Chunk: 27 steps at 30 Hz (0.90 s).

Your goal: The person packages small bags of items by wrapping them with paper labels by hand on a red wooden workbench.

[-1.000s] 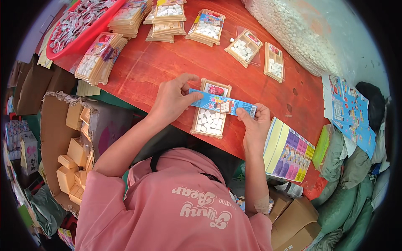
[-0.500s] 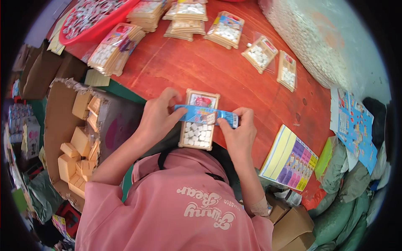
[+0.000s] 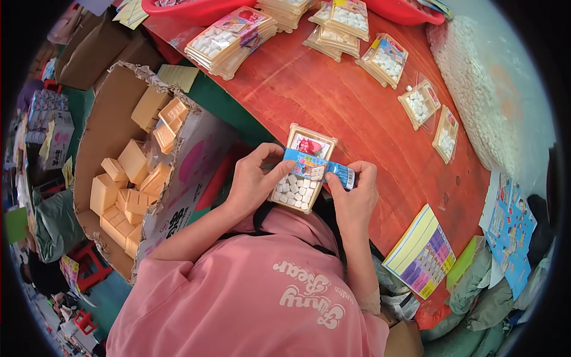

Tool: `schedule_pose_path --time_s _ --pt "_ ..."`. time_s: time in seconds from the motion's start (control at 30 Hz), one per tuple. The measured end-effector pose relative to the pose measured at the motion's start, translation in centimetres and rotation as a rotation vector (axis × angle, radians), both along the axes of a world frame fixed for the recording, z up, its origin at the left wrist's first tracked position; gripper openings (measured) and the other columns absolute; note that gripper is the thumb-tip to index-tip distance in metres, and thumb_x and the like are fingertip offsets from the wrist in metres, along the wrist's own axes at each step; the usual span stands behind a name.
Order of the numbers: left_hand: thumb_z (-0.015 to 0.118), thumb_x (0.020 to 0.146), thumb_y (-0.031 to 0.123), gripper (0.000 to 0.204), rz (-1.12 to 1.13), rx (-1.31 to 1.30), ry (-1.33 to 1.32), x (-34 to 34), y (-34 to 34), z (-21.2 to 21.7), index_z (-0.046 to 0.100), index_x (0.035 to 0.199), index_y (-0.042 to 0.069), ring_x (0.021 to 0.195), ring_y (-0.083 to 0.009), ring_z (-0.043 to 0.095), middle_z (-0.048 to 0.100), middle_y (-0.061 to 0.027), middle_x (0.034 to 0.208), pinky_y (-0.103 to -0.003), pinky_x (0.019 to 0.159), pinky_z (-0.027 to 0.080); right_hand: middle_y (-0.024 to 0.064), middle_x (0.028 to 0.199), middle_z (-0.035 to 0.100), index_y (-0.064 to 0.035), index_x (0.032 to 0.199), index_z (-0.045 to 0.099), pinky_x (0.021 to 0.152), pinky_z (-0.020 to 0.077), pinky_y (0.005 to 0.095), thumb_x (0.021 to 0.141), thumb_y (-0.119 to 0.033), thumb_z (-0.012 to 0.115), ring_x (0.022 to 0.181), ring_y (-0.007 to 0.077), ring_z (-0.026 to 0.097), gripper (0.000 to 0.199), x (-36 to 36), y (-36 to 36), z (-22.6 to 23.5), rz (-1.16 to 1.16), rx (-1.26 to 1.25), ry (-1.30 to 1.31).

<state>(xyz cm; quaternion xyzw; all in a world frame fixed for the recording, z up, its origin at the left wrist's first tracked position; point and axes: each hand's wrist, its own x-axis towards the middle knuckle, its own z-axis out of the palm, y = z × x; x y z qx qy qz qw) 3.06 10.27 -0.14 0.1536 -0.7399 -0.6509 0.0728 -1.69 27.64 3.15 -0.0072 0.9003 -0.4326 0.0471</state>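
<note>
A shallow beige plastic tray point(image 3: 295, 191) stands at the front edge of the red table, tilted a little. Small white pieces fill its near part, and a red-and-white printed sachet point(image 3: 309, 146) lies at its far end. Across its middle runs a blue printed paper band point(image 3: 308, 165). My left hand point(image 3: 259, 181) grips the band's left end at the tray's side, thumb on top. With thumb and fingers closed, my right hand point(image 3: 355, 196) holds the band's right end, which sticks out past the tray.
Stacks of filled trays point(image 3: 229, 40) line the table's far side, beneath red basins point(image 3: 196, 8). A big clear bag of white pieces point(image 3: 470, 101) rests at the right. Printed card sheets point(image 3: 421, 253) lie near the right edge. At my left, a torn cardboard box point(image 3: 98, 143) holds beige trays.
The band's left end, which stuck out past the tray, is now pressed down at the tray's left edge. My view has turned, so everything sits further right in it.
</note>
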Motion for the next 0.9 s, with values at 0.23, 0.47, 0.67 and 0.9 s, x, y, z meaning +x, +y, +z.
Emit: schedule_pose_path --time_s 0.23,0.47,0.67,0.9 --pt "0.063 0.085 0.018 0.023 -0.033 0.510 -0.212 0.0 -0.4 0.1 0.056 0.094 -0.002 0.071 -0.0100 0.060 0.063 -0.0057 0.083 -0.024 0.062 0.049 0.0099 0.078 0.055 -0.0033 0.090 0.045 0.062 0.0443 0.0370 0.070 -0.011 0.072 0.069 0.0229 0.057 0.035 -0.3 0.4 -0.6 0.012 -0.018 0.069" --pt "0.057 0.088 0.021 0.024 -0.108 1.089 -0.156 0.4 -0.1 0.9 0.054 0.099 -0.001 0.087 -0.0168 0.063 0.063 -0.0102 0.095 -0.032 0.081 0.051 0.0024 0.074 0.060 -0.0039 0.084 0.054 0.050 0.0470 0.0179 0.084 -0.009 0.062 0.061 0.0066 0.056 0.009 -1.1 1.4 0.2 -0.097 -0.884 -0.335" --pt "0.056 0.088 0.026 0.037 -0.265 1.616 -0.358 -0.5 2.0 1.0 0.048 0.110 -0.002 0.083 -0.0238 0.063 0.058 -0.0147 0.091 -0.033 0.064 0.057 -0.0008 0.073 0.059 -0.0041 0.081 0.060 0.054 0.0427 0.0186 0.081 -0.022 0.068 0.064 0.0046 0.051 0.020 -0.8 -0.6 0.3 0.068 -1.039 -0.525" --pt "0.050 0.090 0.017 0.024 -0.246 1.630 -0.523 -1.2 1.5 0.2 0.054 0.101 -0.004 0.064 -0.0228 0.066 0.063 -0.0164 0.081 -0.030 0.051 0.058 -0.0004 0.073 0.058 -0.0058 0.077 0.059 0.056 0.0420 0.0182 0.078 -0.016 0.071 0.062 0.0060 0.051 0.015 -1.4 -0.5 1.1 0.080 -0.983 -0.474"
